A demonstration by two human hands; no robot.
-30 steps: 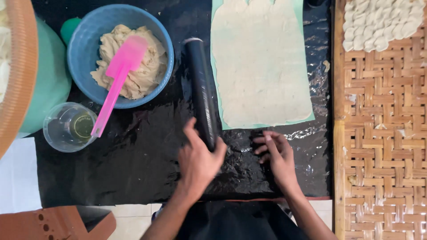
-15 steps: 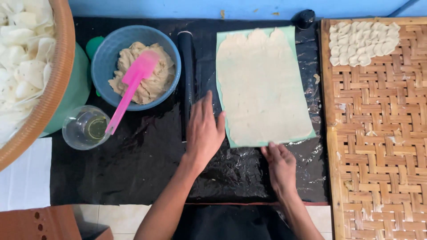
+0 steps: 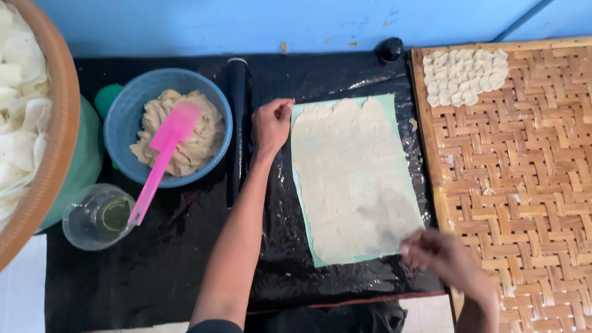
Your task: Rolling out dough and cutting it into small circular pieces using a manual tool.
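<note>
One thin dough sheet (image 3: pixel 354 185) lies rolled flat on its pale green mat (image 3: pixel 394 105); left hand (image 3: pixel 271 123) pinches its far corner, right hand (image 3: pixel 441 259), blurred, grips the near corner; black rolling pin (image 3: pixel 237 123) lies beside the left fingers; small cut pieces (image 3: pixel 465 77) fill only a corner of the woven tray (image 3: pixel 524 203), so most shaping seems left.

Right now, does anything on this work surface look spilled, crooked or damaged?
Nothing spilled. The rolled dough sheet has ragged, wavy edges and lies slightly askew on its green mat. The left hand holds its far corner, the right hand its near corner.
</note>
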